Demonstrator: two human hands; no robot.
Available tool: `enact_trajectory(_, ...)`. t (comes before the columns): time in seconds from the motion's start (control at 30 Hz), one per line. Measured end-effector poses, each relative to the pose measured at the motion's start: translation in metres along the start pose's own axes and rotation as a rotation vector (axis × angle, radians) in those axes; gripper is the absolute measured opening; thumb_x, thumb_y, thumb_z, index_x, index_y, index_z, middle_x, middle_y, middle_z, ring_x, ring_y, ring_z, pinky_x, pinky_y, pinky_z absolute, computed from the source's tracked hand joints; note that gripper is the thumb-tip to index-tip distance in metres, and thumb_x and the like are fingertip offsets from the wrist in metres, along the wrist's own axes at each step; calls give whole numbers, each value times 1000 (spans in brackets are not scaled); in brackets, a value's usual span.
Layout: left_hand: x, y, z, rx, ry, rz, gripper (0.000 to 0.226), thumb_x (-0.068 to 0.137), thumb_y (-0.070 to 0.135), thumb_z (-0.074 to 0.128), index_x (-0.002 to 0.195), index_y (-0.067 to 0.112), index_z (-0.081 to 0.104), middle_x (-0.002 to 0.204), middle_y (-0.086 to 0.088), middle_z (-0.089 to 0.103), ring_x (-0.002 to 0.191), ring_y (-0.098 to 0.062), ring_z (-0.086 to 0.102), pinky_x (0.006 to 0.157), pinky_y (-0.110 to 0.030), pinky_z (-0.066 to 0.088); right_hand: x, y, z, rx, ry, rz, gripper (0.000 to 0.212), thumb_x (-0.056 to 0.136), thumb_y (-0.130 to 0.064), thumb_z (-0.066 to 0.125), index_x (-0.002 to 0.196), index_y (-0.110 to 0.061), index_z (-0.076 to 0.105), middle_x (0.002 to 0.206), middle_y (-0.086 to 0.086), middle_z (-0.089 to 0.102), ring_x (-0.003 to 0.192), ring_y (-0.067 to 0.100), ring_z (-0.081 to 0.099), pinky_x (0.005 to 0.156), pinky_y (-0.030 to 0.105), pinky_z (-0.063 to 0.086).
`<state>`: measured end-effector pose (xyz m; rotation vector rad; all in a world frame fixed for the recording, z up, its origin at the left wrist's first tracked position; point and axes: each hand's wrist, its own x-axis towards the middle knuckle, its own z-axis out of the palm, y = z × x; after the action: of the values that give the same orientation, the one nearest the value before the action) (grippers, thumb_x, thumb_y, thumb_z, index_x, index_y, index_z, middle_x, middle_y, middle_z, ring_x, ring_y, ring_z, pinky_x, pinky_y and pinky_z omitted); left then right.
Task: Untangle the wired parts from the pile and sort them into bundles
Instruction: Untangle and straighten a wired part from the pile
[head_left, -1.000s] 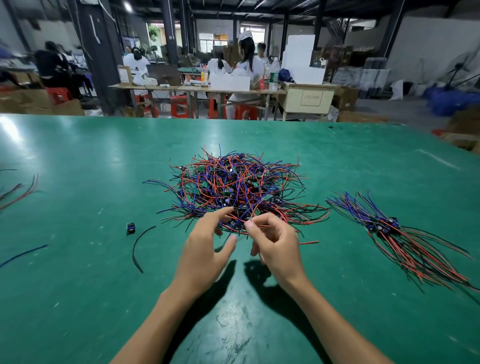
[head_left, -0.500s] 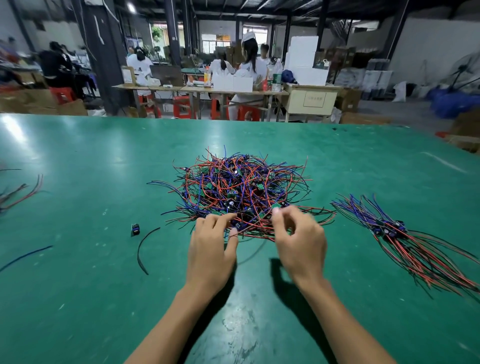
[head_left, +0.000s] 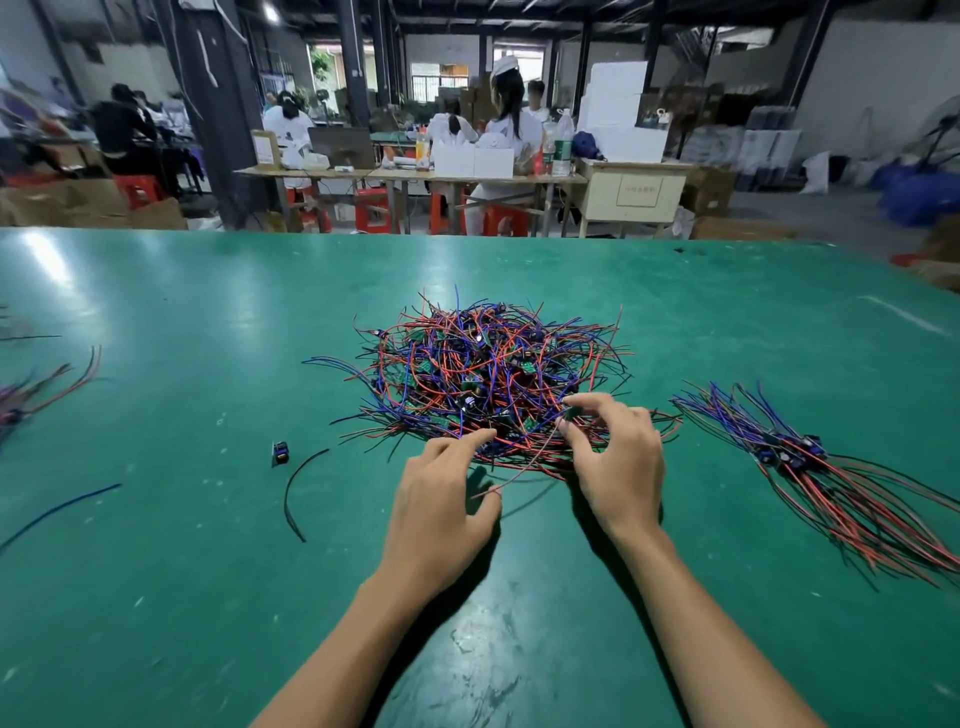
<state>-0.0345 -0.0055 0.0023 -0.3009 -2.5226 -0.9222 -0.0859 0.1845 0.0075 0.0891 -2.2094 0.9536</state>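
your left hand (head_left: 441, 512) is loosely spread, forefinger touching the pile (head_left: 488, 374) edge. right hand (head_left: 615, 460) pinches a wired part off the pile's near side. sorted bundle (head_left: 831, 478) lies right, on green table (head_left: 156, 597); workshop behind.

I cannot see if my right hand (head_left: 615, 457) really pinches a wire; its fingertips hide in the tangled red and blue wire pile (head_left: 483, 374). The sorted red-blue wire bundle (head_left: 831, 473) is cut by the right edge.
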Motion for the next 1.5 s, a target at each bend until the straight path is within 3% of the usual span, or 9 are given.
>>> enact_trajectory(0.17,1,5,-2,4,82,168,71,81,44,76,143,22,49,140,11,54,132,-8,44,108,-23,30,-8,-7,-6,130,170,-282,22,80,-13,85,99,-18,76,96,-9,73,89,16,63,80,37,54)
enact_trajectory(0.3,0,12,-4,-55,147,241,54,89,39,69,138,21,57,132,14,61,123,-4,54,104,-19,34,-25,-25,-4,269,134,-371,21,82,-17,83,97,-23,70,101,-11,74,91,8,70,80,29,56)
enact_trajectory(0.47,-4,10,-5,-175,213,282,35,92,14,64,126,6,67,98,-2,77,77,-16,69,74,-28,53,-32,-37,-5,301,-46,-184,30,80,-7,79,97,-29,67,97,-18,74,77,1,70,67,32,57)
enact_trajectory(0.57,-2,6,-9,-84,215,291,36,95,13,61,130,5,66,91,-6,73,72,-26,69,62,-39,55,-34,-44,-7,610,-198,115,34,77,-2,62,97,-29,63,94,-8,76,82,10,73,67,29,57)
enact_trajectory(0.77,-3,3,-9,83,180,304,32,94,15,69,125,19,71,92,3,68,63,-26,61,47,-39,51,-27,-51,-6,994,-233,558,35,91,-10,71,119,-14,50,94,5,80,74,11,72,65,20,54)
enact_trajectory(0.9,-4,7,-7,-32,158,161,26,94,36,66,118,28,75,90,13,67,69,-10,61,58,-30,49,-24,-48,-9,1100,-201,647,41,91,0,70,126,-10,52,95,11,79,84,11,74,72,19,57)
enact_trajectory(1.07,3,10,-2,-312,100,-91,22,92,31,72,72,26,76,65,15,70,53,-4,55,56,-26,43,-22,-46,-10,1160,-201,786,21,90,-3,71,110,-6,71,98,11,79,80,9,73,69,17,57)
enact_trajectory(1.27,6,4,-3,-532,-3,-268,21,93,33,69,77,22,79,68,5,74,43,-12,42,49,-23,35,-18,-46,-9,1279,-112,929,7,94,-5,66,99,-6,71,80,5,77,66,10,73,61,17,58)
enact_trajectory(1.5,8,-9,-14,-646,-132,-362,19,94,3,67,105,16,76,85,-5,79,57,-36,65,55,-31,58,-11,-37,-14,974,69,700,3,95,-7,68,97,-9,70,74,5,76,66,17,74,54,23,57)
